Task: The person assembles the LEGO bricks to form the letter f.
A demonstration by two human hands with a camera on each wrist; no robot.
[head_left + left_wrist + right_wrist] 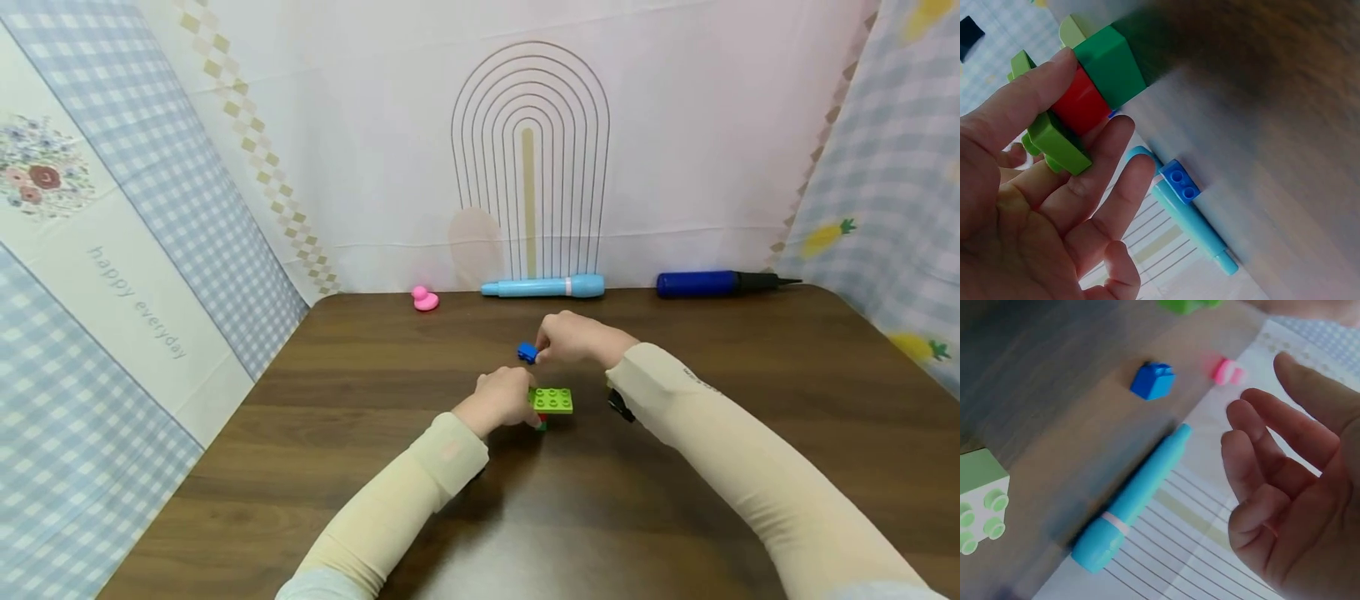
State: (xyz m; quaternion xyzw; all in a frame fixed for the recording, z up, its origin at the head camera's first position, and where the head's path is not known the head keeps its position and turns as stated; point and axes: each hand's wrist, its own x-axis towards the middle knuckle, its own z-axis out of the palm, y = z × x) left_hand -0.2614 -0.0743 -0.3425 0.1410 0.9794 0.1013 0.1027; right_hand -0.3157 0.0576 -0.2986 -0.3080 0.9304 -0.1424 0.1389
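Note:
In the head view my left hand [506, 396] grips a stack of toy building bricks from its left side. The stack has a flat lime green studded brick [553, 401] on top, a red brick [1081, 103] in the middle and a dark green brick [1110, 65] at the bottom. My thumb lies along the red brick in the left wrist view, with fingers on the far side. Farther back, my right hand [573, 337] is beside a small blue brick [527, 352] on the table. The right wrist view shows its fingers loosely bent, with nothing between them and a gap to the blue brick [1152, 381].
Along the table's back edge lie a pink toy duck [425, 299], a light blue tube-shaped pump [543, 287] and a dark blue pump [712, 283]. A pale green brick [982, 500] stands at the left of the right wrist view. Patterned cloth [375, 167] hangs behind the table.

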